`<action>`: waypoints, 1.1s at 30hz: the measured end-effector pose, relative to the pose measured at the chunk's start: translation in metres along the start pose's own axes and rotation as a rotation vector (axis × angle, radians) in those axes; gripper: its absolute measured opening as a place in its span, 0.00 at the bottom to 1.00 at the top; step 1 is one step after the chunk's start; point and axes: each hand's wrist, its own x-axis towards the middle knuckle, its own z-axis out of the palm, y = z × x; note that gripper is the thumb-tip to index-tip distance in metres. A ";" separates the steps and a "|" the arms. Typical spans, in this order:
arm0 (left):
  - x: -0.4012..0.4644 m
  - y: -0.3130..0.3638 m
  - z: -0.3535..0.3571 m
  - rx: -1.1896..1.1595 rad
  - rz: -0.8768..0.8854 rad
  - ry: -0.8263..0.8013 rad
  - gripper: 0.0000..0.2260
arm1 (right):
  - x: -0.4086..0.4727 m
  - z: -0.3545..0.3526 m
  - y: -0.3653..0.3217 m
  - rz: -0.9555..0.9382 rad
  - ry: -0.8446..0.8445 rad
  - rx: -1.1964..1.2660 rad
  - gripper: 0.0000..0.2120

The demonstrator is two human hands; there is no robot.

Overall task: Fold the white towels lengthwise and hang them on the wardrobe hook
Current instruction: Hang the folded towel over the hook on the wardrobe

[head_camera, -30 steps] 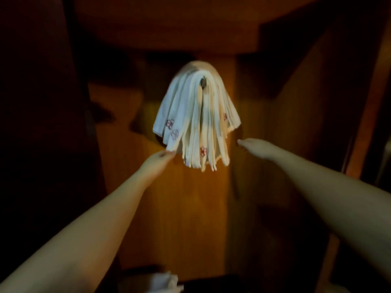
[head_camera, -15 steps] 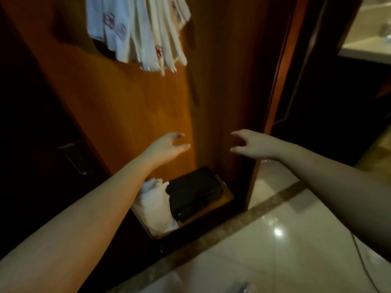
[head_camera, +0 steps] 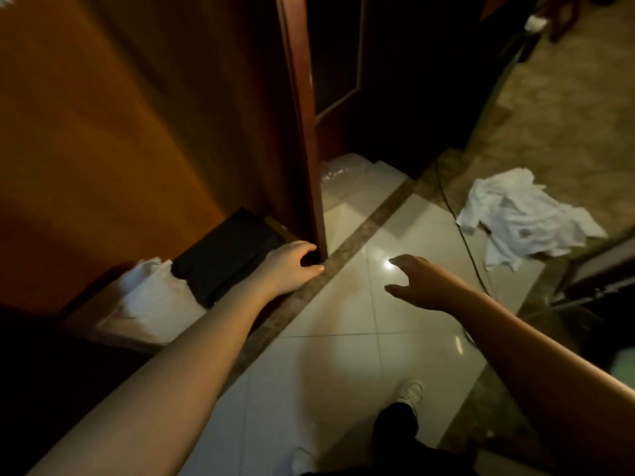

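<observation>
Above the tiled floor, left hand and right hand hang loosely spread, holding nothing.

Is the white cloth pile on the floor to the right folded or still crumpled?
Crumpled. The white cloth pile lies spread in loose, irregular wrinkles on the floor, with no neat edges or layers, and neither hand touches it.

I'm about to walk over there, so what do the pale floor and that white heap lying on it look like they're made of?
The pale floor looks like glazed ceramic or stone tile: thin joint lines, a bright glare spot. The white heap looks like soft woven cloth, probably towels: matte, crumpled, floppy edges. Neither hand touches either.
</observation>
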 end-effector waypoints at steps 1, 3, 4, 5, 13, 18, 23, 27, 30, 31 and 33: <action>0.017 0.014 0.010 0.003 0.001 -0.018 0.29 | 0.002 0.001 0.021 0.030 -0.022 0.014 0.35; 0.052 0.045 0.027 -0.001 0.003 -0.056 0.29 | 0.008 -0.001 0.062 0.085 -0.060 0.046 0.35; 0.069 0.061 0.036 -0.010 0.002 -0.075 0.28 | 0.010 -0.004 0.083 0.105 -0.077 0.061 0.35; 0.086 0.076 0.044 -0.023 -0.002 -0.093 0.28 | 0.013 -0.008 0.104 0.124 -0.098 0.078 0.35; 0.218 0.187 0.092 0.029 0.058 -0.200 0.26 | 0.031 -0.046 0.261 0.339 -0.139 0.170 0.35; 0.300 0.233 0.113 0.058 0.099 -0.280 0.25 | 0.046 -0.062 0.328 0.479 -0.185 0.223 0.35; 0.402 0.280 0.131 0.048 0.128 -0.352 0.25 | 0.082 -0.091 0.395 0.615 -0.184 0.252 0.35; 0.500 0.320 0.142 0.085 0.189 -0.419 0.25 | 0.133 -0.114 0.449 0.704 -0.175 0.286 0.33; 0.573 0.349 0.147 0.138 0.210 -0.497 0.25 | 0.173 -0.131 0.486 0.784 -0.184 0.338 0.33; 0.595 0.358 0.148 0.149 0.206 -0.532 0.25 | 0.185 -0.135 0.498 0.808 -0.191 0.360 0.33; 0.637 0.376 0.150 0.167 0.198 -0.578 0.25 | 0.208 -0.145 0.520 0.854 -0.196 0.414 0.32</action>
